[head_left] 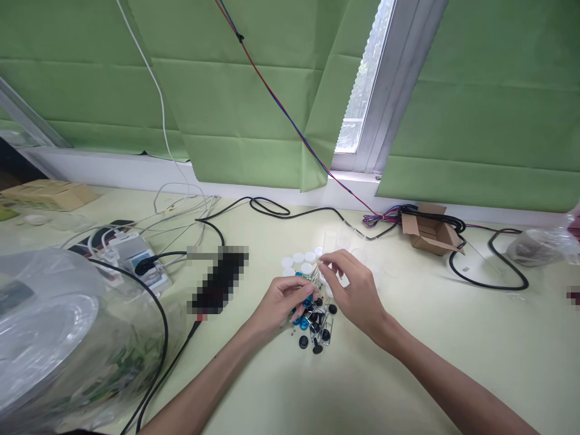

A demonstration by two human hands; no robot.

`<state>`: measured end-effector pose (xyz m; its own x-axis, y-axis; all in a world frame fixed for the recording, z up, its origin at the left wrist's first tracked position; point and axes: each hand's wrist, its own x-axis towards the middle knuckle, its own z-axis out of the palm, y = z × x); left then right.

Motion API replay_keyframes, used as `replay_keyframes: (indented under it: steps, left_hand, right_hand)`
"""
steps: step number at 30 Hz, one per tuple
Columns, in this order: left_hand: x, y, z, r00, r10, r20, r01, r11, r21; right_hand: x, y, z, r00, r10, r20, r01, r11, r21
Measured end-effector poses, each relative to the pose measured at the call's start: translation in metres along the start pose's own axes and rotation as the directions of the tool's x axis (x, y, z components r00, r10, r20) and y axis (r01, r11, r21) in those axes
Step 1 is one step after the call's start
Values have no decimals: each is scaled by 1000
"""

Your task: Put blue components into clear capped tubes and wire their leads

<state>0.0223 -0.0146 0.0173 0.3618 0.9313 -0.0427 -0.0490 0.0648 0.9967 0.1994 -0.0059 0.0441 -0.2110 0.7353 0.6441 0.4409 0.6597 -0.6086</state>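
My left hand [277, 302] is closed, thumb and fingers pinched around a small shiny blue round part [308, 300]. Close by on the right, my right hand [356, 283] is pinched too, its fingertips by thin pale metal pieces; what it grips, if anything, is too small to make out. Several white discs [287, 262] lie just beyond my hands. Below the fingers is a cluster of black round knobs [318, 348], more blue parts [303, 323] and bent metal wire frames [333, 329]. My fingers hide some of this pile.
A power strip with plugs [140, 263] and a large clear plastic bag [104, 362] stand at the left. An open cardboard box [430, 232] sits at the back right beside coiled black cable [489, 284]. A black cable [299, 214] runs along the back.
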Motion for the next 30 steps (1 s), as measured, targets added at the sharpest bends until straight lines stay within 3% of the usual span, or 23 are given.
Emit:
replay_keyframes:
  steps: [3,5,9,13,17,24,30]
  left_hand:
    - [1,0,-6,997,25,-74,-27,999,-21]
    - [2,-2,-10,988,47,-145,-55,997,-51]
    - [5,-6,-17,973,48,-228,-81,987,-136]
    - [7,-9,-18,971,17,-239,-71,972,-222]
    - [8,-10,-16,969,-9,-246,-61,959,-275]
    - [7,-7,-15,970,-19,-243,-56,953,-299]
    - [7,-7,-15,971,-28,-237,-47,951,-307]
  right_hand:
    - [-1,-3,-1,994,-28,-103,23,999,-43]
    - [-3,-5,-1,993,-59,-102,53,997,-57]
    - [-10,-9,4,987,-56,150,63,997,-46]
    - [-20,-12,15,895,-55,443,105,991,-89]
    - [-29,-14,23,793,-58,607,200,965,-169]
    - [-38,-14,30,694,-96,713,345,914,-212]
    - [-40,-12,30,665,-59,744,369,893,-259]
